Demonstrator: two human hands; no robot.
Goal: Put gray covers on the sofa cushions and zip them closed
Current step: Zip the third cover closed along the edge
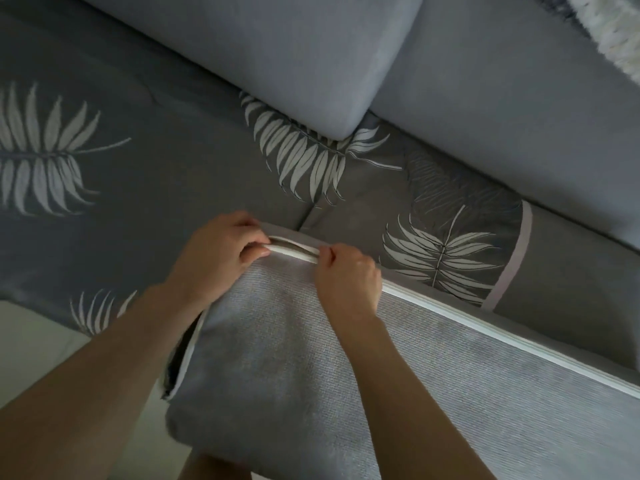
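The sofa [138, 188] is spread wide across the view, draped in a dark gray cloth printed with pale fern leaves, and its two plain gray back cushions [294, 53] are seen propped along the far edge, one overlapping the other. A fluffy white throw [613, 32] is just caught at the far right corner. Over the sofa's near edge a big seat cushion [294, 358] is laid, already sheathed in its gray cover [450, 358], ribbed weave facing up. Along the cushion's far edge a white zipper tape [485, 327] is seen, shut tight on the stretch running to the right, gaping open at the far left corner where the two tapes part. Down the cushion's left side the cover is open too, a white edge showing. The left hand [221, 258] is clamped on that corner, fingers curled over the upper tape. The right hand [346, 275] is closed in a pinch at the point where the tapes meet; the slider itself is hidden under the fingers. Pale floor [38, 344] is glimpsed at the lower left.
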